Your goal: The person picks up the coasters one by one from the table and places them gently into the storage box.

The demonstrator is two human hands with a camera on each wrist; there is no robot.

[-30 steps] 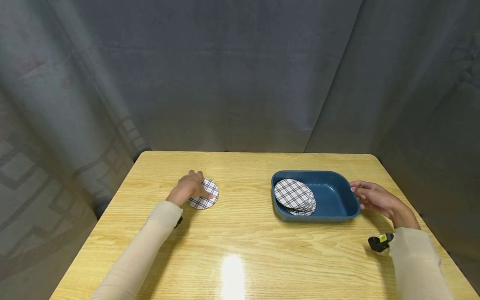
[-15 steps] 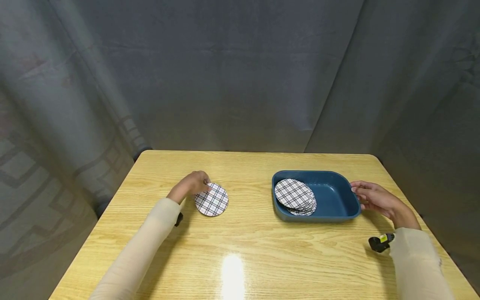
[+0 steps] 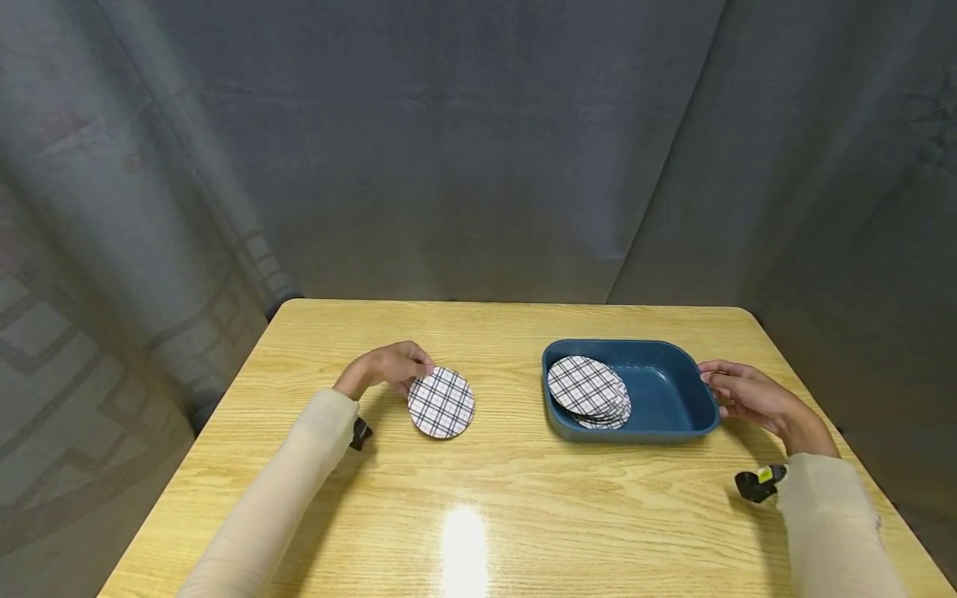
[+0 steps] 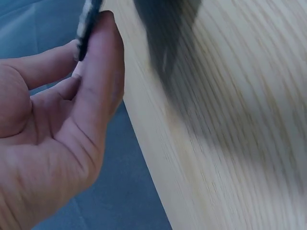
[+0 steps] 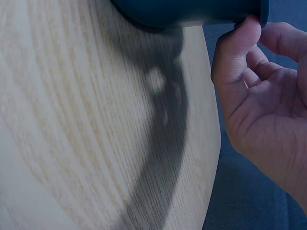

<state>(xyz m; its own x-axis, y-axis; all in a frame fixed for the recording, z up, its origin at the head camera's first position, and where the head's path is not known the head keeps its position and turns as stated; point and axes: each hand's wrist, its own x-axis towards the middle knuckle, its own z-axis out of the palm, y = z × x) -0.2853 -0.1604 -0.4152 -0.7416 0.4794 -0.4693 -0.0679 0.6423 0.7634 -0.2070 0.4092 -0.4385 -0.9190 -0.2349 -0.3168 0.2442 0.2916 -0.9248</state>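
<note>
Between thumb and fingers my left hand (image 3: 390,365) pinches a round coaster (image 3: 443,405) with a white and dark plaid pattern, its patterned face turned up towards the head camera. The left wrist view catches only the coaster's thin dark edge (image 4: 88,26) at the fingertips, over the wooden table. Over on the right, my right hand (image 3: 751,399) holds the end rim of a blue rectangular tub (image 3: 673,403). In the right wrist view the thumb and a finger meet at the tub's wall (image 5: 192,10). Several matching coasters (image 3: 586,387) lie piled in the tub's left part.
The light wooden table (image 3: 478,473) has a bright glare spot near its front. Grey curtains (image 3: 449,166) hang behind the table and along both sides. Bare wood lies between the held coaster and the tub.
My left hand has gone from reaching over the flat coaster to pinching its edge, and has shifted it to the right. The right hand and tub have stayed put.
</note>
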